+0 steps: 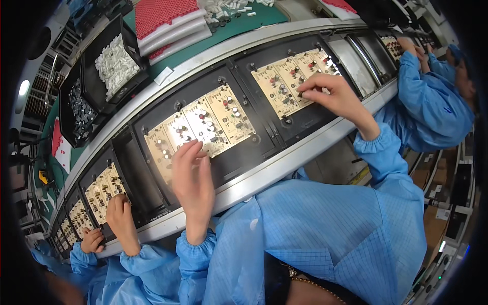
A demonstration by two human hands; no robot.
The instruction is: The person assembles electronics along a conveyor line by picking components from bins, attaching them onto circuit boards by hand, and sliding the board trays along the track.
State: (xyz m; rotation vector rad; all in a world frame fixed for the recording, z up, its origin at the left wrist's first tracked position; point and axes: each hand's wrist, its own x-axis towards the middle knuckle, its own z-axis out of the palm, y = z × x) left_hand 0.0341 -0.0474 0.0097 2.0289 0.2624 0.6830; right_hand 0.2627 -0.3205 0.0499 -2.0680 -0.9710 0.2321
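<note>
Left hand (192,178): hovering at the centre of the frame, over the lower edge of a tan circuit-board panel (195,124), loosely curling its fingers; cannot tell whether its grip is holding anything. Right hand (335,96): reaching over a second panel (287,81) right of upper centre, bringing thumb and forefinger together at a small dark part (300,94); cannot tell whether grasping it. Showing at upper left: white parts (116,66) filling a black bin (91,81), beside stacked red sheets (162,20) on a green worktop (264,18).
</note>
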